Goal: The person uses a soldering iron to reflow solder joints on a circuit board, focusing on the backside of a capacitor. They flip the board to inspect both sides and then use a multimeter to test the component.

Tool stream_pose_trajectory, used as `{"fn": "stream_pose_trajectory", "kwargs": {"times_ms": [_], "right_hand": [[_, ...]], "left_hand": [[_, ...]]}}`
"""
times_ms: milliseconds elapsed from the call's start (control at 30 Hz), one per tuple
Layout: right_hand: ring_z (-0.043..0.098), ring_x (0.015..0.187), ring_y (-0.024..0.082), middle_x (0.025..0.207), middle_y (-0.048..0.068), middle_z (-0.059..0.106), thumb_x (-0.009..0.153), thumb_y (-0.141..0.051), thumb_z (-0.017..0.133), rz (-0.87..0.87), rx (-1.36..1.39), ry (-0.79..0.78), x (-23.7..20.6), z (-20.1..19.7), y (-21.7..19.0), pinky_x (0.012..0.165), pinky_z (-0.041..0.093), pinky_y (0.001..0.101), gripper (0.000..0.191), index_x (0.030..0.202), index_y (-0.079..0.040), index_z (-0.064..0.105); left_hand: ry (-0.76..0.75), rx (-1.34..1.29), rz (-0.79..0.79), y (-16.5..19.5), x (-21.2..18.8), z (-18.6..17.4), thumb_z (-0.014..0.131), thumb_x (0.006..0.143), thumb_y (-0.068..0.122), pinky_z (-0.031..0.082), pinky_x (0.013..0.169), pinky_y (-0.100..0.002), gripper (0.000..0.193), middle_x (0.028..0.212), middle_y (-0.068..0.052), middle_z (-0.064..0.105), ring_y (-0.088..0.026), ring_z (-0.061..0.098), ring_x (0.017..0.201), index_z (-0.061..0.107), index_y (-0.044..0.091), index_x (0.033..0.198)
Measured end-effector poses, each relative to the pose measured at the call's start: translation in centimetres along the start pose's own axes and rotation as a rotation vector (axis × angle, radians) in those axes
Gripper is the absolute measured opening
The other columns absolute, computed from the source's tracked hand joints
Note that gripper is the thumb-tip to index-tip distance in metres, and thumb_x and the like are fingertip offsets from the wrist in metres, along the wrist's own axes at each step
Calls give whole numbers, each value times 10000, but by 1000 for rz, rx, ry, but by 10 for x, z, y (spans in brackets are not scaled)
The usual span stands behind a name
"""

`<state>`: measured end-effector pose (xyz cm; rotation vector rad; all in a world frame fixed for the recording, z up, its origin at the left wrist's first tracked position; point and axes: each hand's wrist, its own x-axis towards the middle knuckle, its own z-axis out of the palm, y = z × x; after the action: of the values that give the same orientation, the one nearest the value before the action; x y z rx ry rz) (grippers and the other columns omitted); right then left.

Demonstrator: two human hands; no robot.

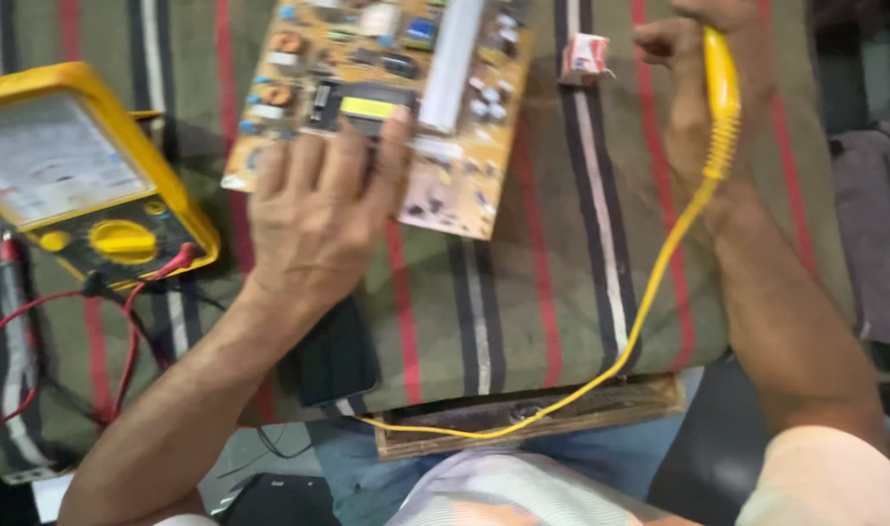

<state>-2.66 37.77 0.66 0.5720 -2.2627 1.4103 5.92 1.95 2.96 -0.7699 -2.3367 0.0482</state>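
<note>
My left hand (318, 209) rests flat on the near edge of a tan circuit board (464, 175) crowded with components, fingers spread over it. My right hand (693, 88) is at the upper right, closed around a yellow-handled tool (722, 97) whose yellow cord (649, 302) runs down to the table's front edge. The tool's tip is out of view above the frame. The board lies on a green cloth with red, white and black stripes (562, 292).
A yellow analog multimeter (84, 175) sits at the left with red and black leads (123, 321) trailing from it. A small red-and-white packet (586, 56) lies beside the board. A dark flat object (338, 356) lies under my left wrist. A wooden board edge (562, 419) shows at the front.
</note>
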Motion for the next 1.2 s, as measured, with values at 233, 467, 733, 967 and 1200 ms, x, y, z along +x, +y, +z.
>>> {"fn": "stream_pose_trajectory", "kwargs": {"times_ms": [233,467,733,967,1200], "right_hand": [[672,1004,258,1170,202,671,1022,-88,832,-248,-329,-214,13,17,-12,908,566,365,428,1295,9,516],[680,930,186,1010,120,668,1021,-58,722,-31,-481,-184,24,24,-7,803,528,318,315,1280,-18,547],[614,1026,194,1133,135,588,1124,40,697,-65,-333,-297,4,2,-1,908,511,285,261,1288,29,494],[641,973,188,1093,130,615,1141,-62,690,64,-277,-228,14,0,-16,857,528,278,233,1248,30,505],[646,917,209,1053,145,623,1140,-146,685,118,-39,-123,9,-11,-21,797,524,293,251,1220,25,520]], "left_hand": [[-56,98,-34,2,6,1,653,1031,150,427,836,-386,427,1032,-84,557,-235,542,942,635,23,1438],[-82,104,-12,47,21,17,636,830,235,446,835,-368,336,1060,-69,566,-227,556,968,709,13,1071],[-31,-19,15,101,37,43,644,850,205,397,697,-350,236,955,-67,567,-202,555,825,730,-3,921],[-323,-405,-64,91,40,37,706,703,576,488,798,-459,597,999,-118,648,-295,643,979,738,40,965],[-84,-315,-530,-20,27,27,772,825,189,549,765,-492,296,1035,-170,690,-378,669,953,699,39,1070]]}}
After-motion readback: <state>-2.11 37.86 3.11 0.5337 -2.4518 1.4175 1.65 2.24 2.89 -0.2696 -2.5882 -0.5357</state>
